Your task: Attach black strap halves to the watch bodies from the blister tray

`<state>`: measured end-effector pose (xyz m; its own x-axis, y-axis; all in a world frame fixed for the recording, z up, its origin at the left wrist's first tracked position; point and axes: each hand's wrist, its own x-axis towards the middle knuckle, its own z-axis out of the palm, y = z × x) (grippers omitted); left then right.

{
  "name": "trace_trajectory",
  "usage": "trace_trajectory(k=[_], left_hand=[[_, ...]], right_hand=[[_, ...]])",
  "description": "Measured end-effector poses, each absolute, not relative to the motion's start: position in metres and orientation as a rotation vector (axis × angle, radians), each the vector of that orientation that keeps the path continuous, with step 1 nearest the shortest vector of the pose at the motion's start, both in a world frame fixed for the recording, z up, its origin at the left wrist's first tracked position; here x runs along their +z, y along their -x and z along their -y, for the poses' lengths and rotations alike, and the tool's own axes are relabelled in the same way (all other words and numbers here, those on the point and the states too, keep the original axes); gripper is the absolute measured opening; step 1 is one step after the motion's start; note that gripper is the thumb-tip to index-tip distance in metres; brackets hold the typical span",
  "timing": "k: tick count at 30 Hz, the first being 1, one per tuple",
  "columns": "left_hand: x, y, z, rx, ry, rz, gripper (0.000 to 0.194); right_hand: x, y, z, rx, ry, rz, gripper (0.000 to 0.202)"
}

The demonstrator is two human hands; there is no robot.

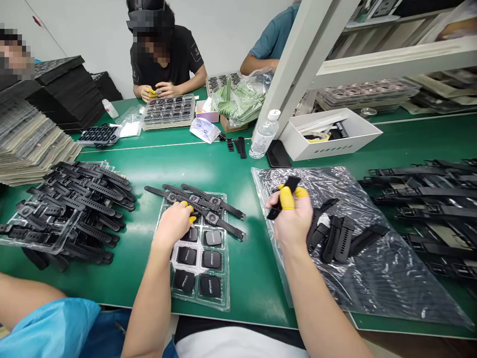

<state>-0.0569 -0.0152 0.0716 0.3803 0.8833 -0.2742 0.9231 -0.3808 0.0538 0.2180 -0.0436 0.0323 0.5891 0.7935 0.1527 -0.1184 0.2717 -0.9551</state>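
Note:
My left hand [175,221], with yellow finger covers, is at a clear plastic tray [225,293] of black square pieces [211,259]; its fingertips are over the tray and what they hold, if anything, is hidden. Several watches with black straps [211,218] lie across the tray's far end. My right hand [292,209], also with yellow finger covers, is closed on black strap pieces [291,183] above a plastic bag [376,278]. Loose black straps [345,238] lie on the bag beside this hand.
Strapped watches pile on trays [82,204] at left; more straps [439,199] lie at right. A bottle [264,134], phone [278,154] and white box [331,144] stand near a white post [294,59]. Other people sit across and at left, one sleeve [55,328] close by.

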Motion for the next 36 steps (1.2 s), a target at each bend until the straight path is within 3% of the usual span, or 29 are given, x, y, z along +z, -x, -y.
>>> trace_trajectory(k=[4, 8, 11, 18, 25, 29, 36], left_hand=[[0.075, 0.073, 0.011, 0.007, -2.208, -1.522, 0.01], [0.058, 0.059, 0.008, 0.465, -1.883, -1.318, 0.025], [0.043, 0.037, 0.01, 0.582, -1.912, -1.209, 0.027], [0.042, 0.023, 0.017, 0.478, -2.209, -0.939, 0.047], [0.041, 0.021, 0.021, 0.309, -2.25, -0.995, 0.06], [0.046, 0.021, 0.022, 0.256, -2.22, -0.999, 0.063], [0.056, 0.021, 0.025, 0.244, -2.228, -0.999, 0.06]], right_hand=[[0.035, -0.191, 0.052, 1.166, 1.056, 0.727, 0.036], [0.029, -0.167, 0.063, 1.517, 0.974, 0.821, 0.037], [0.025, -0.154, 0.072, 1.667, 0.937, 0.833, 0.039], [0.02, -0.15, 0.073, 1.67, 1.033, 0.845, 0.044], [0.003, -0.156, 0.076, 1.704, 0.932, 1.029, 0.026], [-0.001, -0.157, 0.078, 1.766, 0.812, 1.029, 0.021], [0.004, -0.158, 0.076, 1.788, 0.892, 0.97, 0.034]])
